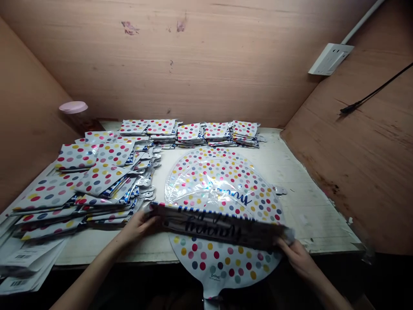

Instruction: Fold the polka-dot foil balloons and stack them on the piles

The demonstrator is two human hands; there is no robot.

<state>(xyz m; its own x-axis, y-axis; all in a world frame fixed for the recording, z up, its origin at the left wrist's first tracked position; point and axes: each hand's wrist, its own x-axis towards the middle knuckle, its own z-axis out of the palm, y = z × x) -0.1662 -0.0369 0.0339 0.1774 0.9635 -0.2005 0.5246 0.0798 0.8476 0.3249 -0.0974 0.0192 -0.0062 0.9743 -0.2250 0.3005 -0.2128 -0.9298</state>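
Note:
Between my two hands stretches a foil balloon (pixel 222 227) folded into a long strip, blurred, with dark blue lettering on its silvery face. Its left end is pinched in my left hand (pixel 146 224), and its right end in my right hand (pixel 295 254). Beneath the strip lies a flat, round foil balloon (pixel 222 262), white with coloured dots, its neck hanging over the table's front edge. Another dotted round balloon sheet (pixel 206 165) shows behind the strip, with part of some blue lettering. The strip hides the middle of these flat balloons.
Piles of folded dotted balloons (pixel 100 176) cover the left side, and smaller stacks (pixel 217 131) line the back. A pink-lidded container (pixel 74 107) stands back left. Papers with barcodes (pixel 29 262) overhang front left. Wooden walls enclose the table (pixel 309 206); a socket (pixel 332 59) and black cable (pixel 371 94) are at right.

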